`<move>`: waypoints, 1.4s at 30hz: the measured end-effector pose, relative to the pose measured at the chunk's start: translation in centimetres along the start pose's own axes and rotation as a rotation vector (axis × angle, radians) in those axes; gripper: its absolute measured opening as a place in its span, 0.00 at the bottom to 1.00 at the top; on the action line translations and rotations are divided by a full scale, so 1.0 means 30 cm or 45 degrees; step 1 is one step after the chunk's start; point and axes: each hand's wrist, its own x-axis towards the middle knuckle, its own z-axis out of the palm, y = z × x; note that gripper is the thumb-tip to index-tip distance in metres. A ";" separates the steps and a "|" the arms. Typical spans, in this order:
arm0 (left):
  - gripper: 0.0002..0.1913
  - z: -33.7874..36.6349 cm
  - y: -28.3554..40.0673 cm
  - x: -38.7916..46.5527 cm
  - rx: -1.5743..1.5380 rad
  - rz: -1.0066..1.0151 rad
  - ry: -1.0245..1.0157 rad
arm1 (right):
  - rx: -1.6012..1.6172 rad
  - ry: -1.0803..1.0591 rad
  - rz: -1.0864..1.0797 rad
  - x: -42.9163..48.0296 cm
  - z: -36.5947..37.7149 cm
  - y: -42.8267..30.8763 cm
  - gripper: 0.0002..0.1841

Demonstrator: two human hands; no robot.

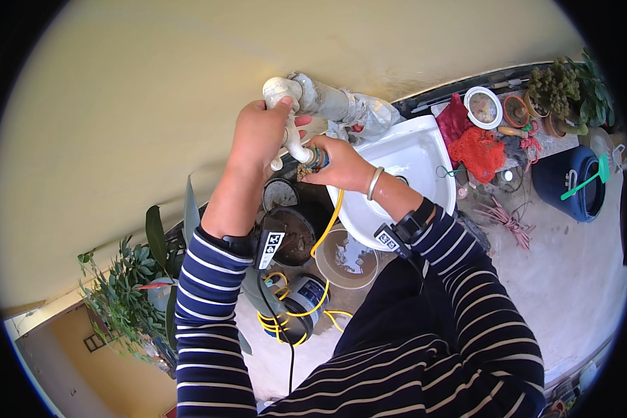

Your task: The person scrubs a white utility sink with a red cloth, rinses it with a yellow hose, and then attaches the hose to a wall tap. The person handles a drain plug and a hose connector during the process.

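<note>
A white plastic pipe fitting with a tap (pixel 281 90) stands out from a thick grey pipe (pixel 321 96) near the wall. My left hand (pixel 261 130) is closed around this fitting, thumb on top. At the curved white spout (pixel 296 146), my right hand (pixel 342 164) grips a blue and brown hose end with a metal clamp (pixel 320 158), which touches the spout's mouth. A yellow hose (pixel 336 214) hangs below my right hand. The white ceramic basin (pixel 439 157) lies under and beside my right wrist.
Below stand a tub of murky water (pixel 324 261), a black pot of soil (pixel 292 211) and a bucket wound with yellow hose (pixel 313 292). Leafy plants (pixel 130 282) grow at left. At right are a red net (pixel 478 151), potted plants (pixel 554 86) and a dark blue bucket (pixel 559 172).
</note>
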 end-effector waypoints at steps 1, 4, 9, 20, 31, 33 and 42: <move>0.18 0.000 0.000 -0.001 -0.009 -0.002 0.006 | -0.085 0.212 -0.075 -0.026 0.017 -0.005 0.27; 0.18 0.004 0.001 -0.006 -0.010 -0.003 0.010 | -0.054 0.410 0.056 -0.074 0.080 -0.024 0.28; 0.19 0.006 0.011 -0.011 0.013 -0.010 0.002 | -0.147 0.651 0.083 -0.030 0.123 -0.034 0.17; 0.18 0.005 0.012 -0.004 -0.014 -0.008 -0.016 | 0.390 -0.652 0.267 0.099 -0.065 0.047 0.12; 0.18 -0.001 0.000 -0.004 -0.004 -0.003 -0.024 | 0.110 0.485 0.040 -0.078 0.097 -0.024 0.21; 0.18 -0.001 0.002 -0.006 0.000 -0.003 -0.011 | -0.014 0.625 -0.090 -0.055 0.115 -0.020 0.18; 0.16 -0.003 0.003 0.001 0.012 -0.009 0.050 | 0.591 -0.487 0.215 0.049 -0.059 0.029 0.22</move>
